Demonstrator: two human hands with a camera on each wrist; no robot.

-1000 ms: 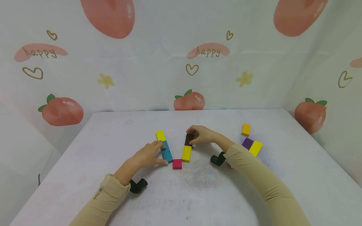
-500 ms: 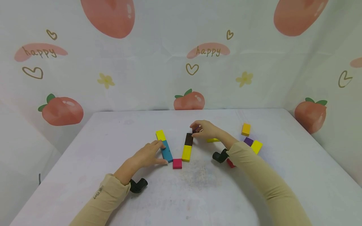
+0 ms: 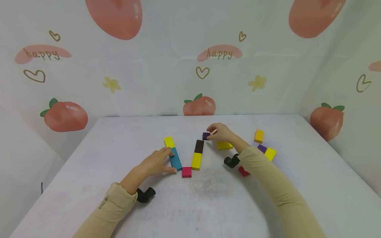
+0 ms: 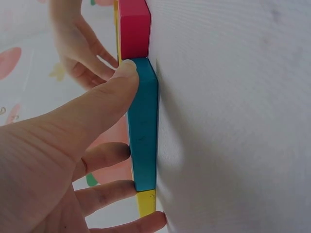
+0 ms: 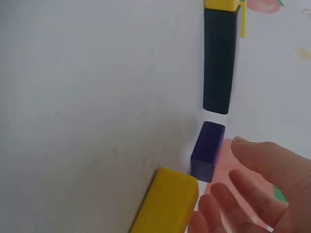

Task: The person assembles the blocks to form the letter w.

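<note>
My left hand (image 3: 156, 162) rests beside a blue block (image 3: 175, 160). In the left wrist view its thumb touches one end of this block and its spread fingers lie along the side. A yellow block (image 3: 169, 142) continues the row at the far end, and a red block (image 3: 186, 172) sits by the near end. Right of these, a dark brown block (image 3: 199, 146) adjoins another yellow block (image 3: 196, 161). My right hand (image 3: 221, 133) hovers by a small purple block (image 5: 209, 148), loosely spread; the right wrist view shows a gap between them.
A yellow block (image 3: 224, 145) lies under the right wrist. Farther right are an orange block (image 3: 259, 136), a second purple block (image 3: 262, 148) and a yellow block (image 3: 270, 154). A red piece (image 3: 243, 171) is partly behind the right sleeve. Black wrist devices (image 3: 146, 195) sit on both arms.
My right hand has left the dark brown block and moved back and to the right. The purple block, covered by the hand before, now shows. My left hand has stayed put.
</note>
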